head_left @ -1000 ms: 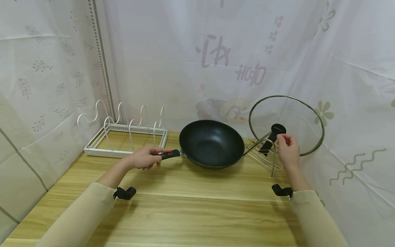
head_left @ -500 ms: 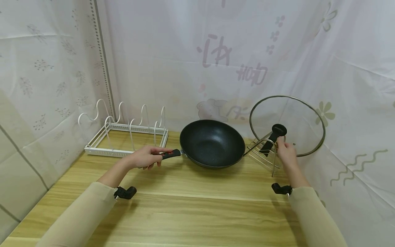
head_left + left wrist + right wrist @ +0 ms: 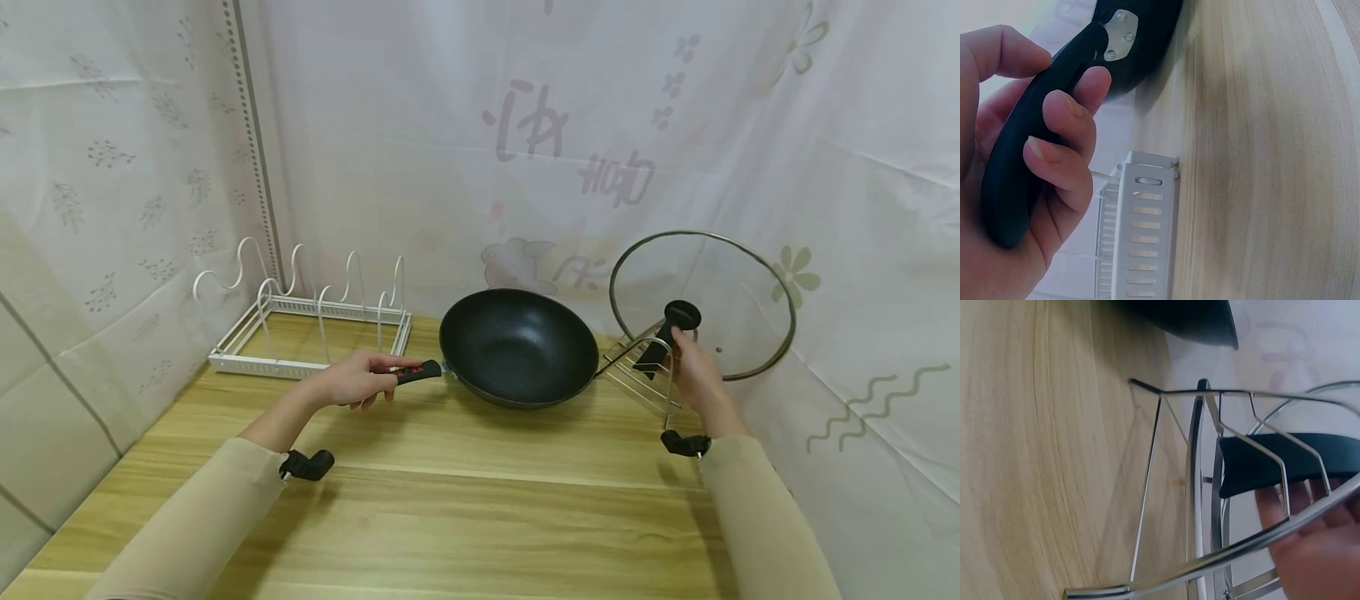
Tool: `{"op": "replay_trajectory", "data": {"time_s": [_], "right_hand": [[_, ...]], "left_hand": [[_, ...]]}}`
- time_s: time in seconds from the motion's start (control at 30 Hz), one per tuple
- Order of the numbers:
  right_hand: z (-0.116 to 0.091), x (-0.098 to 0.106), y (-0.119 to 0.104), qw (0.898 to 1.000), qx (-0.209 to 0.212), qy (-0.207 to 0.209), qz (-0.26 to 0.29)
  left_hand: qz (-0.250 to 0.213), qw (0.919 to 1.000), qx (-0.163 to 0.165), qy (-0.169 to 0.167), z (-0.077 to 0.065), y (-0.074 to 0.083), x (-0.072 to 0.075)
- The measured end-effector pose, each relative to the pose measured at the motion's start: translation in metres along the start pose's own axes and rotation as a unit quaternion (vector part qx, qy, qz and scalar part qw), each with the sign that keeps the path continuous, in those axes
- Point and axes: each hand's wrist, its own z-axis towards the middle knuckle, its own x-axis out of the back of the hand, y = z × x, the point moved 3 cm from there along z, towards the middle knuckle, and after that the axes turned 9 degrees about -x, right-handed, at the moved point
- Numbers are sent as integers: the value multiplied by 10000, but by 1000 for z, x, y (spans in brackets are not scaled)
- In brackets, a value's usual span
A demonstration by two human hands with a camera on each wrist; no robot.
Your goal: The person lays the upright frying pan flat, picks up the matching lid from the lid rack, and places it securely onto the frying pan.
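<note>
Right hand point(image 3: 697, 377) has closed onto the round glass lid point(image 3: 692, 315), still racked right of the round black wok point(image 3: 519, 346) the left hand point(image 3: 352, 379) grips.

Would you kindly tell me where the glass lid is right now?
In the head view, the glass lid stands tilted at the wire stand, right of the wok, with the right hand holding its black handle.

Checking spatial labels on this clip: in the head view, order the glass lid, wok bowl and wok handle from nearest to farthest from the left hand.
From the left hand:
1. Wok handle: held in its grip.
2. Wok bowl: to the right of the wok handle.
3. Glass lid: farther right, past the wok bowl.
</note>
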Motion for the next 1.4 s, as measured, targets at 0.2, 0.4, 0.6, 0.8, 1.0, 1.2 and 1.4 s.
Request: {"op": "replay_trajectory", "data": {"time_s": [0.2,0.4,0.6,0.8,1.0,1.2,1.4], "right_hand": [[8,-1,1,9957,587,-714,-112],[13,-2,-1,9943,646,-845,-21],[13,-2,-2,9951,568,-802,-73],[13,-7,-1,9973,616,-399,35],[15,-12,-1,9981,610,-12,-92],[15,-12,-1,9964,686,250,-426],[13,-12,-3,9951,750,403,-502]], "left_hand": [[59,10000,4,-3,0,0,0],[11,10000,-18,-27,1,0,0],[-23,10000,-32,-27,1,1,-1],[-26,10000,-21,-8,0,1,-1],[-62,10000,-53,-11,-2,2,-2],[-92,9999,-57,-20,-1,2,-2],[-99,9999,-90,-12,0,2,-1]]}}
